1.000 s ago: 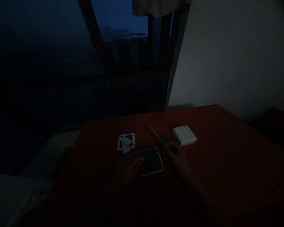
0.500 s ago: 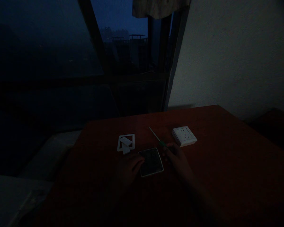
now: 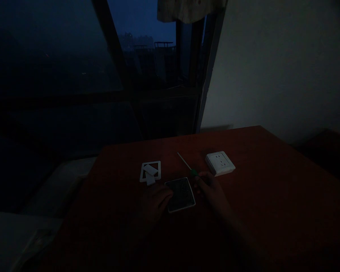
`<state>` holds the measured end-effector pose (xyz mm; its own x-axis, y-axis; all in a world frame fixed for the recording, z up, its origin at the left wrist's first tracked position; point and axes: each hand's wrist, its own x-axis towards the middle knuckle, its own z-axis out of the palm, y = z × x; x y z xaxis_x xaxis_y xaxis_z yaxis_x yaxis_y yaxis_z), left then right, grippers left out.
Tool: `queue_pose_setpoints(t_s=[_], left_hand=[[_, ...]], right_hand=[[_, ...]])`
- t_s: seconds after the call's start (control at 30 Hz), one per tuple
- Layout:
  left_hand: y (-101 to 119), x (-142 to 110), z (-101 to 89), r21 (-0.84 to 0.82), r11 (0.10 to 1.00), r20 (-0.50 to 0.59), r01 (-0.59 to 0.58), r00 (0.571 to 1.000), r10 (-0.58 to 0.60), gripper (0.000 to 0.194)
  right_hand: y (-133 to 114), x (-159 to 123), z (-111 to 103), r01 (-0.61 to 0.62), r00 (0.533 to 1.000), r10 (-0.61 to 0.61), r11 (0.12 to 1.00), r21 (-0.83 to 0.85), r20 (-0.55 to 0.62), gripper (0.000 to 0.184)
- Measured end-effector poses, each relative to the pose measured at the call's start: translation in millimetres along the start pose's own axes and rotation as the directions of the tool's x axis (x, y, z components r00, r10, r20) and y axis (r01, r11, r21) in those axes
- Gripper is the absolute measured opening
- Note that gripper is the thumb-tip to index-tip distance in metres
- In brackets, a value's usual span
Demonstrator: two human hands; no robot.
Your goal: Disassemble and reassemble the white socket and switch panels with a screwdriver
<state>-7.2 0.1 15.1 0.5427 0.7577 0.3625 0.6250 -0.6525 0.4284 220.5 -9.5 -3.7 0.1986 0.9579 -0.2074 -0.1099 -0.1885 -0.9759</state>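
My right hand (image 3: 211, 187) is closed round the green handle of a screwdriver (image 3: 184, 161), its bare shaft pointing up and to the left, away from me. A square wall-switch panel (image 3: 183, 196), dark inside with a thin white rim, lies on the table between my hands. My left hand (image 3: 158, 198) is at its left edge, fingers together and lapping over the rim; my thumb is hard to make out in the dark. The screwdriver's tip is clear of the panel, beyond its far edge.
A white square frame (image 3: 142, 174) with two flat white pieces (image 3: 150, 170) across it lies beyond my left hand. To the right sits a white wall socket (image 3: 221, 162). The reddish-brown table (image 3: 272, 181) meets a window and a pale wall (image 3: 277, 68). The light is very dim.
Almost nothing moves. The view shifts very slightly, and both hands keep their places at the panel and the screwdriver.
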Motion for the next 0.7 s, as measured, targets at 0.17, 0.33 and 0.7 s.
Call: queue_pose_setpoints(t_s=[0.17,0.33,0.7], left_hand=[[-0.6,-0.1,1.6,-0.005,1.000,-0.034,-0.011,0.999,0.011,0.019],[0.6,0.3,1.5,-0.035,0.999,-0.054,0.009,0.999,-0.011,0.020],[-0.4,-3.1,2.6,-0.060,0.998,-0.028,0.021,0.999,-0.022,0.017]], right_hand=[[-0.5,0.1,0.6,-0.009,1.000,0.009,1.000,-0.008,0.001,0.045],[1.1,1.2,0.1,0.004,1.000,-0.003,1.000,-0.016,0.008,0.042],[2.6,0.8,-1.3,0.014,1.000,-0.014,1.000,-0.011,0.018,0.040]])
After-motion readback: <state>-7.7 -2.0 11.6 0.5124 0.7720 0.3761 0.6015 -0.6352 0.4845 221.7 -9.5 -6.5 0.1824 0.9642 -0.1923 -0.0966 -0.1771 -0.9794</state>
